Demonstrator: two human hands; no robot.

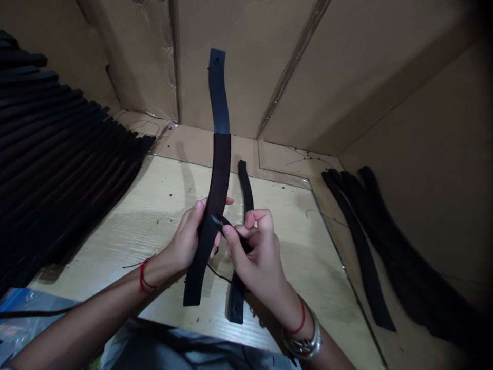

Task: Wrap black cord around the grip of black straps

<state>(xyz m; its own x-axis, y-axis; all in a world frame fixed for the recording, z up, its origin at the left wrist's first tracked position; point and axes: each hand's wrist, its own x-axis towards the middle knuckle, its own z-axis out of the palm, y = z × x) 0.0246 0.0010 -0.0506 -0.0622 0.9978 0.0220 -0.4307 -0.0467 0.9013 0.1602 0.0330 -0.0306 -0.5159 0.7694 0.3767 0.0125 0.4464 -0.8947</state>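
Observation:
My left hand (188,236) grips a long black strap (219,174) that stands up past my fingers, curving slightly. Its upper end is smooth with a small hole, and its middle has a fuzzy, dark fabric face. My right hand (250,252) pinches small black-handled snips (216,221), their metal blade touching the strap's edge. A thin black thread (219,273) trails below the hands. A narrower black strap (245,192) lies on the table, partly hidden under my right hand.
A large stack of black straps (57,154) fills the left side. Several more straps (370,241) lie at the right. Cardboard walls (239,67) surround the pale wood-grain table (154,221). A blue plastic package (23,308) sits at the lower left.

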